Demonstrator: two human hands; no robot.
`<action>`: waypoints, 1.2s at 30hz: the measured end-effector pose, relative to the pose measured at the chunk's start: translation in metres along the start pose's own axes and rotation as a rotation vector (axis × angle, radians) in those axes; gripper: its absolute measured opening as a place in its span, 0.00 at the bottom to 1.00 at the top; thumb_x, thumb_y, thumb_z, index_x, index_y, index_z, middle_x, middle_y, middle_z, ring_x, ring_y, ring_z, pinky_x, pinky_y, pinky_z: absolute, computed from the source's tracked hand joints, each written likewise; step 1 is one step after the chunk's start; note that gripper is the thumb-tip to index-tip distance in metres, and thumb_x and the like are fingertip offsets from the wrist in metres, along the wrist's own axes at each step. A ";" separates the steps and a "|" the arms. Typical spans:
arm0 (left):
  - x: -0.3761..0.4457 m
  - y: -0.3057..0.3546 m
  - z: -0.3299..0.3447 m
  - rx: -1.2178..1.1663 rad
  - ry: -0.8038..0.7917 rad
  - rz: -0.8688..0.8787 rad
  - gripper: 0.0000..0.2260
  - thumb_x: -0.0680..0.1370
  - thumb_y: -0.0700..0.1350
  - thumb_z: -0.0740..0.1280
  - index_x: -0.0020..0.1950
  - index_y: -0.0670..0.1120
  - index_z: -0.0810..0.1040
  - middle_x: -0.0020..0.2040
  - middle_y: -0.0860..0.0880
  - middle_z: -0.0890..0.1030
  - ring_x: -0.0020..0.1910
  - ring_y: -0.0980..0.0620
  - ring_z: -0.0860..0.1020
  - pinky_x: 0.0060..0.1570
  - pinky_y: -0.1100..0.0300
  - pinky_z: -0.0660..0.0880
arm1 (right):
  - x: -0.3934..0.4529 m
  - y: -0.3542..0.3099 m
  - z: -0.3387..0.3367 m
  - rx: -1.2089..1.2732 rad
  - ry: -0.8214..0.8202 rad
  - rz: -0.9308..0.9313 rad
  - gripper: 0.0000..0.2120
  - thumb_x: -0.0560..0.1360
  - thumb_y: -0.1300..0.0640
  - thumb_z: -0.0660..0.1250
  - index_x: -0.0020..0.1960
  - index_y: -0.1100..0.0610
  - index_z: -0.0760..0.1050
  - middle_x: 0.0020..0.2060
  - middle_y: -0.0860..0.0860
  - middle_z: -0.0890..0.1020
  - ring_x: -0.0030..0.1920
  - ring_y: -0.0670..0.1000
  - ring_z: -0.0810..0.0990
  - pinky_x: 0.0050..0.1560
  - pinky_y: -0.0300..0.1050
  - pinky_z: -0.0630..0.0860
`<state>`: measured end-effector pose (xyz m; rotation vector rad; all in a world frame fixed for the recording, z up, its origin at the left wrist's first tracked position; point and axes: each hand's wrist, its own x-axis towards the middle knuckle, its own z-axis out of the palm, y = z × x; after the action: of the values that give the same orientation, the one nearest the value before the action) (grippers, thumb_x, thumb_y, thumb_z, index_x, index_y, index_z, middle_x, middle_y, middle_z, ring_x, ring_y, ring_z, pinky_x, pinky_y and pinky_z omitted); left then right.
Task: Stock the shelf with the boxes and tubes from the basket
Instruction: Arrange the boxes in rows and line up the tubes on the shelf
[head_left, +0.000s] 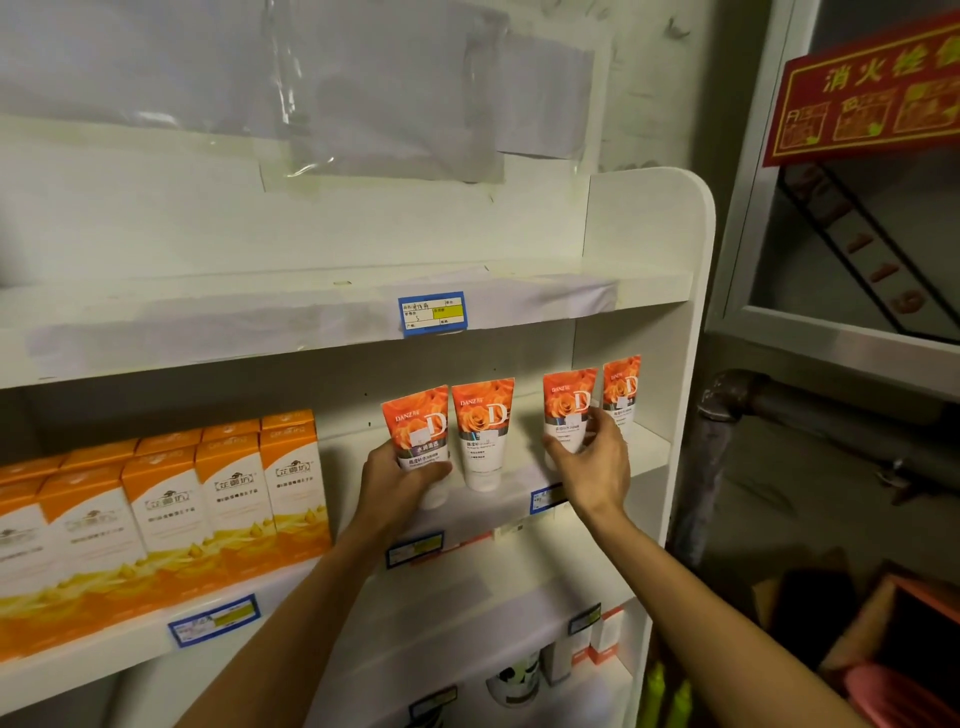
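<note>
Several orange-and-white tubes with a rose print stand cap-down on the middle shelf (519, 504) of a white rack. My left hand (397, 480) grips the leftmost tube (418, 428) near its base. A second tube (483, 431) stands free just right of it. My right hand (592, 462) holds the third tube (569, 410) from the front. A fourth tube (622, 389) stands behind my right fingers, by the rack's side panel. Orange-and-white boxes (228, 493) fill the left part of the same shelf in rows.
The upper shelf (311, 322) carries only paper and a blue price tag (431, 313). Small boxes and a round container sit on the lower shelf (571, 654). A red sign (872, 88), a dark pipe (727, 405) and an orange-red container (898, 639) are to the right.
</note>
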<state>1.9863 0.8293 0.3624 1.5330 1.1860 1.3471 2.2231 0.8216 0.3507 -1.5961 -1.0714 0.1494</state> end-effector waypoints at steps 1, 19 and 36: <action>0.000 0.001 0.000 -0.001 0.000 0.008 0.19 0.73 0.40 0.76 0.62 0.48 0.78 0.57 0.49 0.84 0.54 0.49 0.83 0.59 0.45 0.79 | 0.000 -0.002 0.001 -0.016 -0.018 -0.015 0.31 0.66 0.36 0.73 0.64 0.46 0.70 0.56 0.47 0.81 0.56 0.52 0.80 0.52 0.56 0.81; 0.005 -0.003 0.001 -0.040 -0.047 -0.008 0.19 0.73 0.37 0.75 0.63 0.45 0.78 0.57 0.48 0.84 0.54 0.48 0.84 0.60 0.41 0.78 | -0.001 -0.007 0.006 0.086 -0.222 -0.049 0.38 0.65 0.36 0.75 0.69 0.48 0.68 0.59 0.45 0.80 0.55 0.48 0.81 0.54 0.52 0.81; 0.008 -0.009 -0.002 -0.068 -0.117 0.036 0.16 0.76 0.42 0.74 0.64 0.45 0.80 0.57 0.49 0.85 0.55 0.48 0.84 0.60 0.42 0.79 | 0.045 0.015 -0.030 0.021 -0.032 0.113 0.27 0.73 0.53 0.75 0.68 0.53 0.68 0.61 0.53 0.78 0.60 0.58 0.79 0.59 0.60 0.78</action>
<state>1.9826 0.8391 0.3567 1.5695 1.0348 1.2892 2.2756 0.8323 0.3681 -1.6405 -1.0014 0.2622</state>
